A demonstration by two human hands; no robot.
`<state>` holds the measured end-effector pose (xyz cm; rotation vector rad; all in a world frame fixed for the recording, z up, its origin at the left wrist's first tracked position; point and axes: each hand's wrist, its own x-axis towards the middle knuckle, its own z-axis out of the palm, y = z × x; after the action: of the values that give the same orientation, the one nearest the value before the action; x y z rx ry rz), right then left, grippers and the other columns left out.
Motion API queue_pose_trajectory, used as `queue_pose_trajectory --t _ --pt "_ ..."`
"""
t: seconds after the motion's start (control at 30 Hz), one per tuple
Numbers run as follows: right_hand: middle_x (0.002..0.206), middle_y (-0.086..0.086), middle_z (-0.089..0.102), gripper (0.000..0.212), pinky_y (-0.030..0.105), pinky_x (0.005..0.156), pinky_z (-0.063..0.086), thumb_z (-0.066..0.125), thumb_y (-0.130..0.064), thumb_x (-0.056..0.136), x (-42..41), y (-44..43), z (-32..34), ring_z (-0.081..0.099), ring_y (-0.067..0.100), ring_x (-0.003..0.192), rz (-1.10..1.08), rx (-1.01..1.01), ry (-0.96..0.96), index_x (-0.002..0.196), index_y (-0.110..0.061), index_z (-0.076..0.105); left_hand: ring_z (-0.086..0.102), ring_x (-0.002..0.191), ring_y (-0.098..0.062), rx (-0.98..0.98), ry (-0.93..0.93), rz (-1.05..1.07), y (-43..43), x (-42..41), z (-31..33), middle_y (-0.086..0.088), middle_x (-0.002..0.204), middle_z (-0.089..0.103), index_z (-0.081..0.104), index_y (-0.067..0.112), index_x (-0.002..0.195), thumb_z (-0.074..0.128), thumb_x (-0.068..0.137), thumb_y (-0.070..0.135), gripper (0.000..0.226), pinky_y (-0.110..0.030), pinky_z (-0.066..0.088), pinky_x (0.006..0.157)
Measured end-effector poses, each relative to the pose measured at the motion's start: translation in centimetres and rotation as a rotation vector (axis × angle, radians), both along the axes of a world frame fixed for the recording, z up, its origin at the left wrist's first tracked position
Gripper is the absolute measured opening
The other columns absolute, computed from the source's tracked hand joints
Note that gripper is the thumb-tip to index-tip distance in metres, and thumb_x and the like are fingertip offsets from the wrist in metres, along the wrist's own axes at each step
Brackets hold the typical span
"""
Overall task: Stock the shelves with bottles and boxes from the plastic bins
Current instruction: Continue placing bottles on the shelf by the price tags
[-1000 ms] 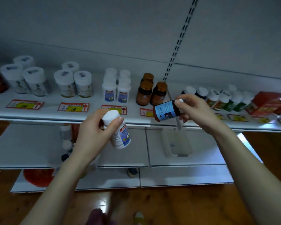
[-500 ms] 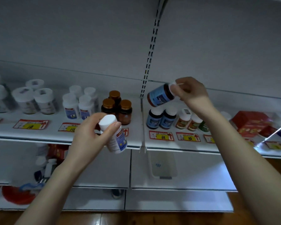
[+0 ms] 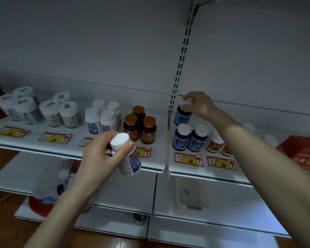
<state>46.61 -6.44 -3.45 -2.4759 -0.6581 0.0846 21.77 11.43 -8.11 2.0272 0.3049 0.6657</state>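
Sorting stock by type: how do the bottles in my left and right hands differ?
The white bottle has a white body, the blue bottle a dark one, blue-labelled. The white bottle is tilted, the blue bottle upright. Both have white caps.

Dim light, no window seen. Grey back wall (image 3: 97, 42). A slotted upright (image 3: 183, 51) runs down it. White shelves (image 3: 159, 136) left and right of the upright, wooden floor (image 3: 4, 208) below.
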Motion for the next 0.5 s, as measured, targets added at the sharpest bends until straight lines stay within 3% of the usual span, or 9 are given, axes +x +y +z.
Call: queue_pose_trajectory --t 0.13,0.5 --pt "0.138 0.009 0.042 0.046 0.026 0.099 0.034 0.063 -0.025 0.087 0.8 0.5 -1.5 0.041 0.023 0.126 -0.011 -0.079 0.070 0.129 -0.011 0.048 0.055 0.083 0.005 -0.063 -0.001 0.010 0.1 0.0 0.0 0.014 0.088 0.063 0.058 0.037 0.085 0.060 0.067 0.047 0.021 -0.008 0.044 0.061" --pt "0.135 0.010 0.044 0.046 0.026 0.092 0.037 0.067 -0.023 0.083 0.8 0.4 -3.3 0.043 0.024 0.123 -0.040 -0.106 0.116 0.124 -0.009 0.051 0.053 0.083 0.010 -0.054 0.014 0.005 0.6 0.3 -0.4 0.016 0.089 0.061 0.055 0.041 0.084 0.060 0.066 0.048 0.020 -0.010 0.045 0.062"
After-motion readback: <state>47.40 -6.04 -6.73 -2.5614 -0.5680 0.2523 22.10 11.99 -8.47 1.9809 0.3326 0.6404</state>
